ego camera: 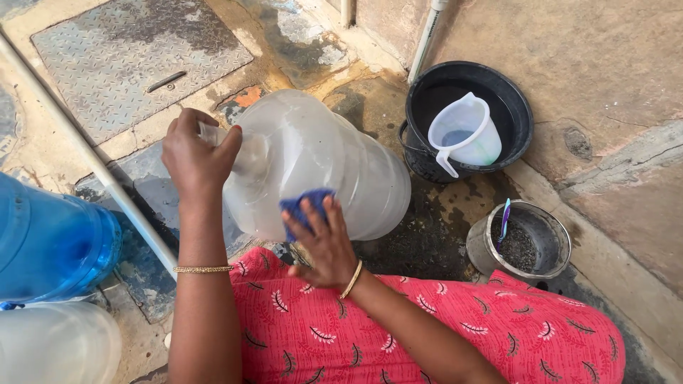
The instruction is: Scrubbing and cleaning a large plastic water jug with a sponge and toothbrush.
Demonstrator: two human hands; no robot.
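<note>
nearest the camera, my lap in a red cloth printed with pale leaf shapes (427, 334); one thin gold bangle on each wrist, two in all. at the left edge, two more containers: one pale translucent plastic jug (57, 341) lowest in the view and one blue translucent plastic water jug (50, 242) just above it, the two touching or nearly so. no label shows on either.

centre: one large clear plastic water can (320, 167) lying on its side across the wet ground, neck to the left, base to the right, just above my lap. my left hand (196, 156) is clenched around its narrow neck. my right hand (324, 242), fingers spread and flattened, presses one small blue cloth (306, 203) against the can's lower wall. the can carries no visible label.

right of my knee: one small round grey metal pot (544, 242) holding dark gritty matter, with one blue-and-white stick-like tool (504, 222) leaning inside; what kind of tool i cannot tell.

farther, upper right: one round black plastic bucket (516, 107) with one white translucent plastic mug with a handle (466, 135) resting inside it, just beside the can's base.

farthest, upper left: one grey chequer-plate metal cover (135, 57) set in the floor, and one white pipe (85, 153) running diagonally past it.
</note>
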